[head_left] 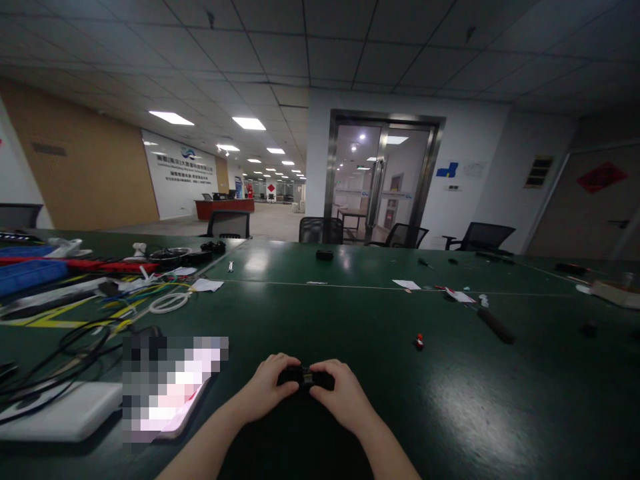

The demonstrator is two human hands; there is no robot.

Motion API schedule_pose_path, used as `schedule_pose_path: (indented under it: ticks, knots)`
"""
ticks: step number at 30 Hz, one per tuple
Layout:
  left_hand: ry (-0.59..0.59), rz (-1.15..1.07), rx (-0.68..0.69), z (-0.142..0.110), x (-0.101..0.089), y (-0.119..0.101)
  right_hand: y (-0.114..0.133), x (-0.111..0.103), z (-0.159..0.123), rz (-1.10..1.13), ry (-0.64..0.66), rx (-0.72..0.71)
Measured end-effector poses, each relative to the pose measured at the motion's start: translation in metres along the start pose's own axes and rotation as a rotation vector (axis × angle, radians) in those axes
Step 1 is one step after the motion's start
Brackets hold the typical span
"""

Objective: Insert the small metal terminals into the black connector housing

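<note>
Both of my hands meet low in the middle of the head view over a dark green table [350,320]. My left hand [270,387] and my right hand [337,393] are curled around a small black part [306,378], each gripping one end of it. The part has a pale metal spot in its middle; what it is I cannot make out. My forearms come in from the bottom edge.
A pixelated phone [170,393] and a white flat box [60,413] lie at the left, with tangled black cables [65,347]. Blue trays [30,270], wires and a white ring [169,303] sit further left. A small red piece [419,342], a black-handled tool [495,325], paper scraps and office chairs [477,237] lie beyond.
</note>
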State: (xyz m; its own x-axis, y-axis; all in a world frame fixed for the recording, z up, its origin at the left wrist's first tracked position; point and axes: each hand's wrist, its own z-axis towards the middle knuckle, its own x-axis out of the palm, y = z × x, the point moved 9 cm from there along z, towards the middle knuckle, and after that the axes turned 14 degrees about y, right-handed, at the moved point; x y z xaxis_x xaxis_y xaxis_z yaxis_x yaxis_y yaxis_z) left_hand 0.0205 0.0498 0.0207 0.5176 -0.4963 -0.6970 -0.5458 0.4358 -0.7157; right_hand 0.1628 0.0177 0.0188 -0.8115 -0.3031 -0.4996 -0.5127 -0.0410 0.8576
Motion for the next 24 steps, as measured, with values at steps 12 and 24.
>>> schedule_pose_path:
  ticks: [12, 24]
  knots:
    - [0.041, 0.001, -0.012, -0.001, 0.0, -0.005, 0.003, 0.005, 0.0, -0.061, -0.006, 0.005]
    - [0.052, 0.042, -0.019, -0.001, 0.001, -0.007, 0.012, 0.002, -0.003, -0.114, -0.045, -0.023]
